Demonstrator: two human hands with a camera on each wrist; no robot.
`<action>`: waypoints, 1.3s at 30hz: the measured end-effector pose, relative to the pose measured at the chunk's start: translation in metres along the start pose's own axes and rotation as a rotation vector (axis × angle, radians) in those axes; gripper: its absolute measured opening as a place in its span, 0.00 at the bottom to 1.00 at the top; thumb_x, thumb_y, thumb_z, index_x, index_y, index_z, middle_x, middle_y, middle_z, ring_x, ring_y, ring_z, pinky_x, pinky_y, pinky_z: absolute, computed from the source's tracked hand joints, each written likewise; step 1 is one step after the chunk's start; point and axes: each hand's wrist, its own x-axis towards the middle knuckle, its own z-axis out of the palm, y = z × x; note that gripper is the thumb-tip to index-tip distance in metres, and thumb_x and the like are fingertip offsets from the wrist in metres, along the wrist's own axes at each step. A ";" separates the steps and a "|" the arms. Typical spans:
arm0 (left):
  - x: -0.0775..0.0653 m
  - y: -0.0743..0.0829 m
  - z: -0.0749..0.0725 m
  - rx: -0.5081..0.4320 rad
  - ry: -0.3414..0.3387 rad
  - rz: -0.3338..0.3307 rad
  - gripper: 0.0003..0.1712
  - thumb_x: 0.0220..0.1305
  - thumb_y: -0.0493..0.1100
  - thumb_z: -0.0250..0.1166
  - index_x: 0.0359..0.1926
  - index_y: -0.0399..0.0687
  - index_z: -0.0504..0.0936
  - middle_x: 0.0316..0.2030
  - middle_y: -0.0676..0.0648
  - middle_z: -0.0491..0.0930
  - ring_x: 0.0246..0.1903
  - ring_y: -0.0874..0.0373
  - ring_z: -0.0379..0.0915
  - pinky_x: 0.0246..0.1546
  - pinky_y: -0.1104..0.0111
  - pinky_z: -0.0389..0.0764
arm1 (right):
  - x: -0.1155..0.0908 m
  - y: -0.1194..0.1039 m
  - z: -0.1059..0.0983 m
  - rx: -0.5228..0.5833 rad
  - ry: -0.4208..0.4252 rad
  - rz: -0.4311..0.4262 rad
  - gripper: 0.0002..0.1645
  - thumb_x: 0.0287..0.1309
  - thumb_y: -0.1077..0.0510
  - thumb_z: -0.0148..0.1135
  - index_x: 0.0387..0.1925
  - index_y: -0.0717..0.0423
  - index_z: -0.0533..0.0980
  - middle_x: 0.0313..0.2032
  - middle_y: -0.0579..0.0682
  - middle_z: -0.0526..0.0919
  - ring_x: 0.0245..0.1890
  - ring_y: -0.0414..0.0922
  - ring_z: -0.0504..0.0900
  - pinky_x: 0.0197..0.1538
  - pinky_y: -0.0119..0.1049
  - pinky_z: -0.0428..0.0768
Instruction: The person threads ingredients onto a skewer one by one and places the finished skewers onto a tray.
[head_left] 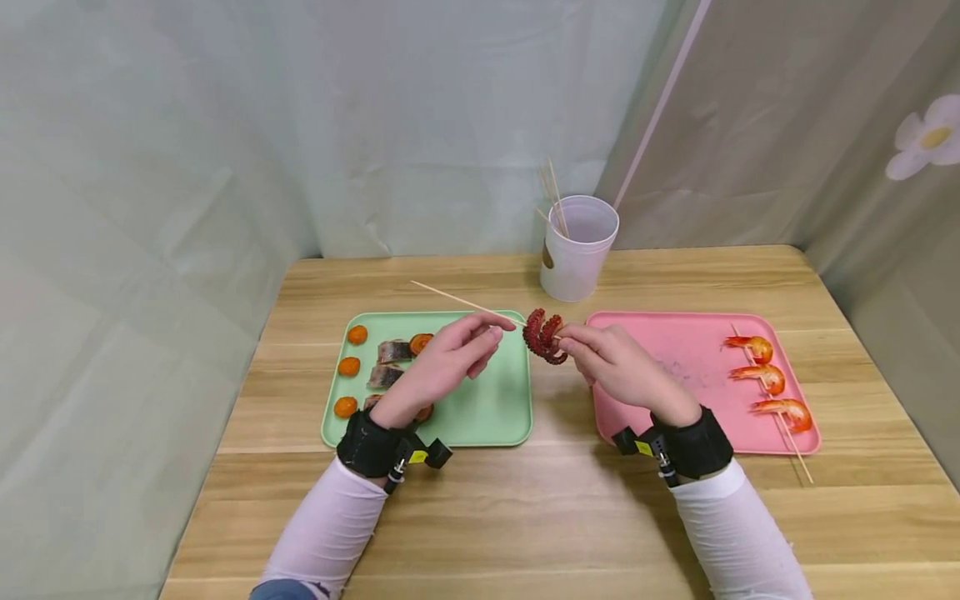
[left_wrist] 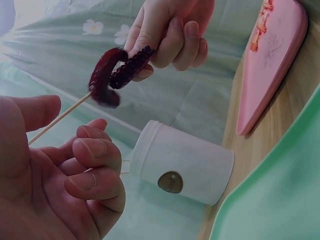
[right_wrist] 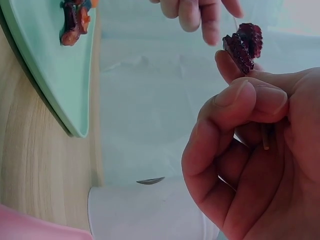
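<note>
My right hand (head_left: 618, 362) pinches a thin wooden skewer (head_left: 457, 297) between thumb and fingers, close beside dark red octopus tentacle pieces (head_left: 542, 335) threaded on it. A short end of the stick shows below those fingers in the right wrist view. The rest of the skewer points up and left, past my left hand (head_left: 450, 358). In the left wrist view, the thumb and loosely bent fingers of the left hand (left_wrist: 75, 170) stand apart, with the skewer passing by the thumb; whether they touch it is unclear. Both hands are above the table, between two trays.
A green tray (head_left: 495, 425) at left bears orange balls (head_left: 348, 366) and fish chunks (head_left: 386, 376), partly hidden by the left arm. The pink tray (head_left: 637, 325) at right holds skewered shrimp (head_left: 759, 380). A white cup (head_left: 573, 267) with several skewers stands behind.
</note>
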 end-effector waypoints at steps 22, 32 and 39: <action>0.003 -0.002 0.024 0.038 0.110 -0.063 0.17 0.82 0.50 0.62 0.55 0.43 0.86 0.23 0.52 0.71 0.22 0.57 0.65 0.28 0.67 0.67 | 0.003 0.000 0.007 -0.054 -0.035 0.031 0.11 0.83 0.55 0.55 0.49 0.47 0.84 0.17 0.36 0.69 0.17 0.37 0.69 0.28 0.38 0.72; 0.006 -0.003 0.028 0.036 0.100 -0.075 0.16 0.80 0.54 0.64 0.52 0.48 0.88 0.30 0.49 0.77 0.25 0.57 0.63 0.30 0.66 0.64 | 0.005 -0.003 0.011 -0.075 -0.062 0.031 0.13 0.84 0.53 0.54 0.50 0.47 0.85 0.18 0.36 0.69 0.16 0.36 0.68 0.26 0.36 0.71; 0.002 0.000 0.026 0.013 0.188 -0.099 0.16 0.81 0.50 0.62 0.56 0.44 0.86 0.27 0.49 0.77 0.25 0.57 0.67 0.29 0.67 0.68 | 0.003 -0.003 0.009 -0.085 -0.030 0.043 0.12 0.84 0.55 0.55 0.49 0.48 0.85 0.18 0.37 0.70 0.16 0.36 0.72 0.29 0.38 0.74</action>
